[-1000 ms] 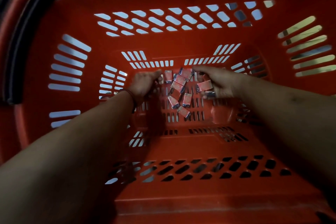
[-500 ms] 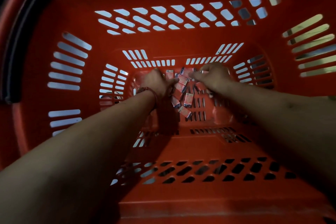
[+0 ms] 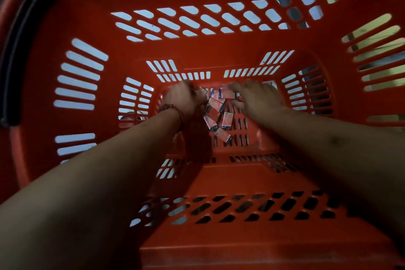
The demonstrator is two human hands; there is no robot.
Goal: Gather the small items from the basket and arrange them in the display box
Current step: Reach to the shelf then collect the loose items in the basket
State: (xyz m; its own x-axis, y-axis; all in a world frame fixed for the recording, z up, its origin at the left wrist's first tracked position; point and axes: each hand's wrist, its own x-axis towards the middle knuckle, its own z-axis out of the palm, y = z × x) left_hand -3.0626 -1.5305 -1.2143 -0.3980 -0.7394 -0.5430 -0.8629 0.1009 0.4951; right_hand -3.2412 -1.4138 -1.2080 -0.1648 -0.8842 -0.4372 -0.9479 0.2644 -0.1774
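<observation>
Both hands reach deep into the red basket (image 3: 219,55). The left hand (image 3: 184,99), fingers curled, and the flatter right hand (image 3: 260,99) flank and partly hide the small pink boxes (image 3: 220,114); whether either grips one, I cannot tell.

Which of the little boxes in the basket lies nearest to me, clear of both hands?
The small pink box at the near end of the pile: it lies alone on the basket floor, below the one marked 28, untouched by either hand.

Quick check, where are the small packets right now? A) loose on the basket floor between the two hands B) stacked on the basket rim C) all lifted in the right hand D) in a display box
A: the packets lie scattered on the basket floor, with the left hand and right hand at either side of the pile.
</observation>
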